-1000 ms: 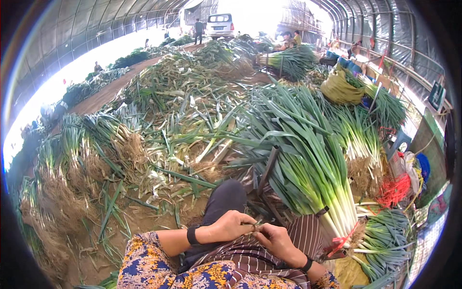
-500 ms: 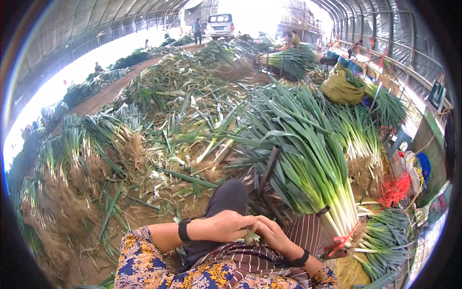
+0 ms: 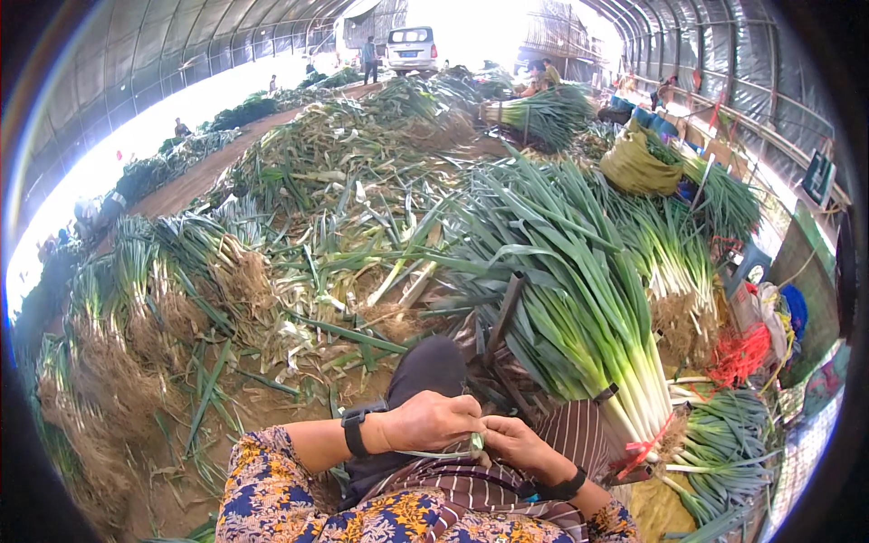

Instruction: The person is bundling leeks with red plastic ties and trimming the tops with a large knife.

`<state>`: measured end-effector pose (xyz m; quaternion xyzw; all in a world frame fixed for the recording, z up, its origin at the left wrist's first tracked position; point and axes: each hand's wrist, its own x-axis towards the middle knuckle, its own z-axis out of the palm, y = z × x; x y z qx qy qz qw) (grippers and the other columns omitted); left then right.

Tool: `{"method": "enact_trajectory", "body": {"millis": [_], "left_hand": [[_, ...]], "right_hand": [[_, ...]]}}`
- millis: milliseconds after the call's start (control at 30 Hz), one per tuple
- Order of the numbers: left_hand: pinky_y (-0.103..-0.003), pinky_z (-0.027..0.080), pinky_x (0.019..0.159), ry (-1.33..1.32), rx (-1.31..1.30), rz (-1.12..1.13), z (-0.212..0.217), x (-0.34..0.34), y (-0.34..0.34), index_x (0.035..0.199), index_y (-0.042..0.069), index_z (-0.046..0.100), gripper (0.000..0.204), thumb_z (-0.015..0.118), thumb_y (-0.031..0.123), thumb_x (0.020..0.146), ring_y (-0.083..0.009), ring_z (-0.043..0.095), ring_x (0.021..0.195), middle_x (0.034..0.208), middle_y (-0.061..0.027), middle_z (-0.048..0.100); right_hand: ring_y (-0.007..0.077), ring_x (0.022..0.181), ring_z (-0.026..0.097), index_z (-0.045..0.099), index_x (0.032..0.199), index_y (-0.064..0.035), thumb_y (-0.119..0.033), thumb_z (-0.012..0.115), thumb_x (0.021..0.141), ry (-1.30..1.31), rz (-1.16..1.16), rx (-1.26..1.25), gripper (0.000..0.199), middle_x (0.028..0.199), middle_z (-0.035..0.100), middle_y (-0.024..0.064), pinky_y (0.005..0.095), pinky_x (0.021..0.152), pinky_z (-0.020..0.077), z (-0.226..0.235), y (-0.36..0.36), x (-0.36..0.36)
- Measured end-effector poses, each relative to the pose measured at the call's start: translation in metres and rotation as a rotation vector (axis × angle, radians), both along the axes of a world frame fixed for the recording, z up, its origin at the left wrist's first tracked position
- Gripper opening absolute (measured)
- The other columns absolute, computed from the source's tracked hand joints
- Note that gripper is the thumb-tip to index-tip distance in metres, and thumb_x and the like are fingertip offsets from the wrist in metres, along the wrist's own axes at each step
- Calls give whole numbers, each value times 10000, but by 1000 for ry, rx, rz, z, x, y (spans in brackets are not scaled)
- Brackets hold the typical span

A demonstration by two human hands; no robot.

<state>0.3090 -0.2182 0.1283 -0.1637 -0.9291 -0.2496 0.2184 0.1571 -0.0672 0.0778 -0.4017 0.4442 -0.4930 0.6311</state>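
As the left hand (image 3: 434,423) and right hand (image 3: 522,446) pinch a green stalk (image 3: 477,442) between fingers (image 3: 464,423) (contact partly hidden), close handling seems underway; next move needs steady counter-grip.

Floral navy-and-orange sleeves (image 3: 267,484) — black wristbands (image 3: 354,433) — white-striped maroon apron (image 3: 576,438), dark trousers (image 3: 425,369).

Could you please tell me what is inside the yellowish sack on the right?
Green leaves show at the open mouth of the yellowish sack. What lies deeper is hidden by its sides, so I cannot tell.
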Motion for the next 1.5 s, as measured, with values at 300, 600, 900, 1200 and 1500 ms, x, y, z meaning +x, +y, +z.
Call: {"method": "enact_trajectory", "body": {"millis": [300, 600, 900, 1200, 1500], "left_hand": [[-331, 502, 730, -107, 419, -186, -22, 2, 6, 1011, 19, 602, 197, 587, 14, 815, -293, 621, 867, 1019, -120, 599], [-321, 492, 784, -198, 636, -149, -28, 9, 11, 992, 14, 616, 162, 553, 6, 843, -236, 624, 900, 963, -103, 635], [-306, 488, 748, -217, 714, 54, -37, 16, 13, 984, -4, 616, 153, 553, -1, 844, -226, 624, 846, 925, -116, 632], [-276, 476, 665, -221, 661, 11, -43, 21, 25, 949, -2, 632, 129, 542, 38, 867, -162, 606, 742, 824, -84, 632], [-217, 405, 547, -560, 1104, 355, -53, 9, 18, 843, -35, 642, 205, 555, 150, 860, -45, 489, 606, 639, -4, 588]], "right_hand": [[98, 564, 551, 556, 965, 9, -209, 444, 949, 68, -45, 149, 246, 741, 591, 42, 216, 533, 461, 3, 3, -1], [109, 502, 537, 560, 910, -4, -181, 440, 938, -102, -203, 315, 216, 664, 570, 36, 219, 452, 440, -3, 0, 2], [96, 486, 521, 570, 915, -20, -188, 434, 938, 29, -288, 265, 218, 637, 561, 22, 208, 439, 414, 2, -5, 5], [60, 536, 492, 620, 961, -22, -177, 460, 929, 297, -391, 149, 224, 675, 582, -2, 211, 484, 409, -11, -1, 5], [304, 709, 638, 592, 1063, -57, -34, 605, 766, 1141, -391, -611, 298, 846, 633, 175, 338, 580, 512, 10, 3, 20]]}}
